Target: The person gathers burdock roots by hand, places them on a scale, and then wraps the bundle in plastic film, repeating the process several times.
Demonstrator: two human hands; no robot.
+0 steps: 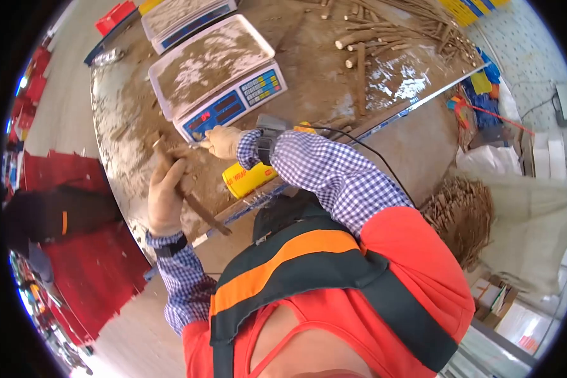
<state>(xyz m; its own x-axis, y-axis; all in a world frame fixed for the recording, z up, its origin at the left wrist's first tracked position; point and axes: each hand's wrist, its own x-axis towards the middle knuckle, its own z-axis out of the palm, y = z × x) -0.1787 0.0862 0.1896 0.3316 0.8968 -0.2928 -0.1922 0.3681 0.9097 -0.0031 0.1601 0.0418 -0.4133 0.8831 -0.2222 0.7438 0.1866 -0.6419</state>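
Your left hand [165, 196]: grip narrow, fingers and thumb closed around the brown stick [203, 211].
Brown stick location: in your left hand, slanted, its lower end at the near edge of the counter [129, 151].
Yellow roll [249, 181]: lying at the counter's near edge, to the right of the stick, printed "WRAP".
Your right hand [225, 142]: grip narrow, fingertips pinching a small object [201, 144], too small to identify.
Front scale [227, 108]: just beyond your right hand; display lit red, pan strewn with brown debris.
Rear scale [194, 27]: just behind the front scale, partly out of view.
Stick pile [384, 30]: far side, to your right, sticks overlapping.
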